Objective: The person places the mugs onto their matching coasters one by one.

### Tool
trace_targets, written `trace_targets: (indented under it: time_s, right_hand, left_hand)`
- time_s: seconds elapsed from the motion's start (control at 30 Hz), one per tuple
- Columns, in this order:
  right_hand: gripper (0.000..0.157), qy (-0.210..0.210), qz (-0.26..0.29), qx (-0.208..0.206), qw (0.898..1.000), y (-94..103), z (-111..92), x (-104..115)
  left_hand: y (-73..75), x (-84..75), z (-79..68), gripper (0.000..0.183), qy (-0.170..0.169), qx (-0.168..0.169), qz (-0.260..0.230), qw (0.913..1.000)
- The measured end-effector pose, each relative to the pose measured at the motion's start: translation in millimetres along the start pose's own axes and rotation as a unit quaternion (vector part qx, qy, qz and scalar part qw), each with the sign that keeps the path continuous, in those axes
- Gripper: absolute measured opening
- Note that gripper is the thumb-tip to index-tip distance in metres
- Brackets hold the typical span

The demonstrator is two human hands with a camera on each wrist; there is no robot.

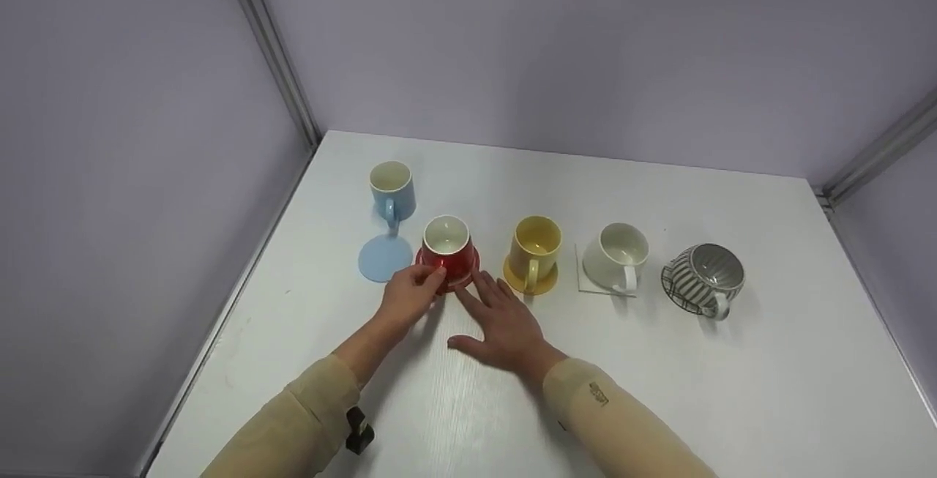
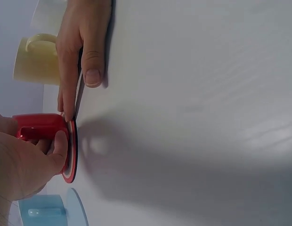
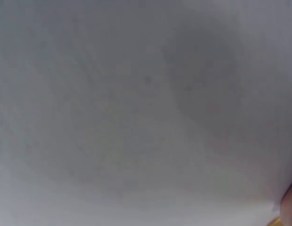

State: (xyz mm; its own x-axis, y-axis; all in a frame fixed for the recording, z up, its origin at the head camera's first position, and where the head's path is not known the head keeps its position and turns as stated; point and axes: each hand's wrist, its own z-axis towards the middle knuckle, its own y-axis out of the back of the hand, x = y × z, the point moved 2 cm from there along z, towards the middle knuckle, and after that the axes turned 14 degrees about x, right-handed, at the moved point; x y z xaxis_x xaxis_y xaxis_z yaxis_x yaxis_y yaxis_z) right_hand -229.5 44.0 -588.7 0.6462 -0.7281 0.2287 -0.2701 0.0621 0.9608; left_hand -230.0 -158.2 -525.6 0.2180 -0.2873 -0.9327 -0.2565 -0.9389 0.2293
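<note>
My left hand [image 1: 411, 296] grips the handle of a red mug [image 1: 455, 262] with a white inside, which stands upright over a round red coaster [image 2: 73, 165]. Seen from the left wrist, its thumb and fingers are around the handle, low by the coaster. My right hand [image 1: 505, 328] lies low over the table with its fingers extended, the fingertips right at the coaster's near right edge. In the right wrist view only a bit of a finger [image 3: 289, 207] shows in the corner.
Left of the red mug lies a blue coaster [image 1: 385, 258], with a light blue mug [image 1: 394, 200] behind it. To the right stand a yellow mug [image 1: 534, 247] on a yellow coaster, a white mug [image 1: 615, 258] on a square coaster, and a striped mug [image 1: 699, 280] tilted on a grid-patterned coaster.
</note>
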Motion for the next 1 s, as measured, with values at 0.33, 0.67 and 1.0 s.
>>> trace_targets:
  time_s: [0.33,0.67,1.0]
  right_hand:
    - [0.092,0.019,0.005,-0.028,0.999,5.1,-5,1]
    - [0.092,0.037,0.012,-0.019,0.999,6.6,-22,14]
    - [0.096,0.091,-0.001,0.032,0.995,0.7,-46,56]
  left_hand:
    - [23.7,-9.0,-10.3,0.057,0.019,-0.044,-0.005,0.9989]
    - [64.0,-21.2,-9.4,0.06,0.059,-0.077,-0.038,0.9945]
    - [94.4,-27.6,3.5,0.063,0.039,-0.083,-0.033,0.9953]
